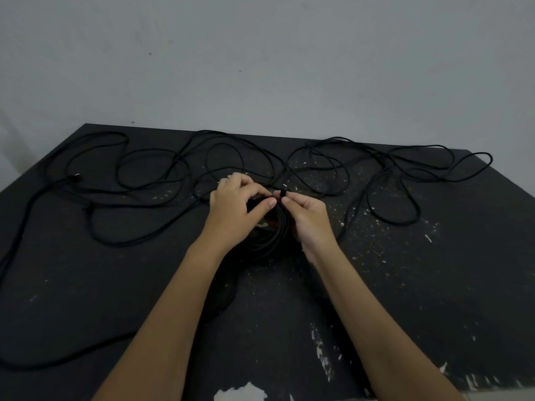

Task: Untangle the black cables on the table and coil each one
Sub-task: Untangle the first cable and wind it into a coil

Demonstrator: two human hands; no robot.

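One part of the task looks done, and the larger part is left. Between the two hands, in the middle of the dark table (434, 285) with white paint chips, lies one tight coil of thin black cable (265, 235), already wound in several rounds. The left hand (234, 206) has its fingers curled over the far edge of this coil, with the thumb stretched toward the other hand. The right hand (308, 219) pinches a short black tab (283, 194) between thumb and forefinger, just above the coil. I cannot tell if it is a tie strap or the cable's own end. In my judgement the person is fastening this coil.

Behind the hands, the loose black cables (173, 162) lie in many crossing loops along the whole far half of the table, and one strand runs down the left side. They are not yet untangled. I count one coil. The number of separate loose cables I cannot tell, because the loops overlap. One plug end (75, 177) shows at the left.
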